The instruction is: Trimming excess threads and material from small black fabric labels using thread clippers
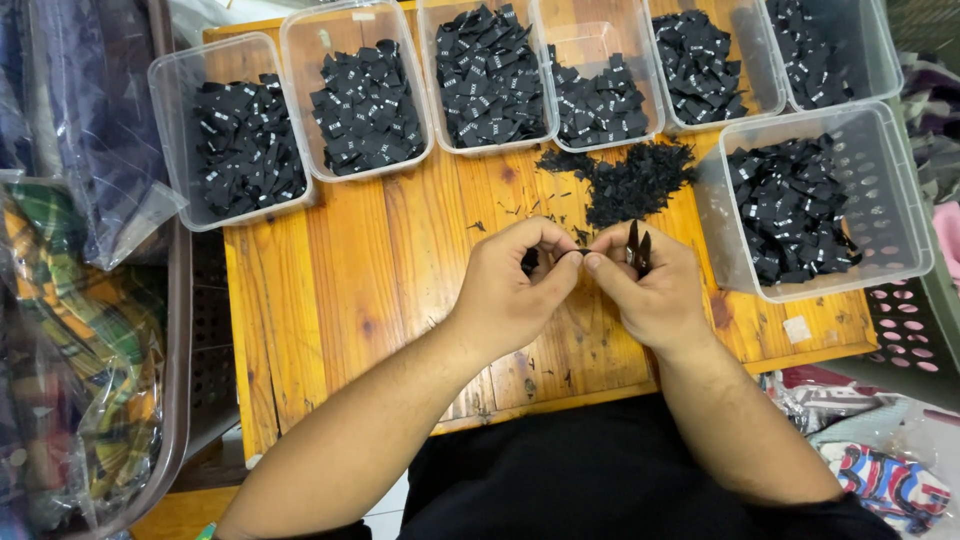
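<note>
head view: two hands meeting over the middle of a wooden surface (380,260). left hand (510,290) curled shut, thumb and forefinger pinching a small black fabric label (568,256) at its edge. right hand (650,290) closed too, thumb tip pressed against the same label from the other side, with small dark snips (638,247) tucked in the palm, blades poking up past the knuckles. label held just above the surface, between both hands, near a loose heap of black offcuts (630,180).

risks, judged from here:
- snip blades standing right next to the left fingertips; a slip of the pinch likely to nick skin.
- label tiny and held only at its edges; easily dropped into the offcut heap, then hard to tell from scrap, black on black.
- clear tubs (365,95) of sorted labels packed close together along the far edge; a careless toss apt to land in the wrong one.
- perforated tub (880,200) at the right hanging partly over the surface edge; a bump from the right forearm could tip it and spill its labels.
- scattered trimmings around the hands apt to cling to a finished label and get carried along.
</note>
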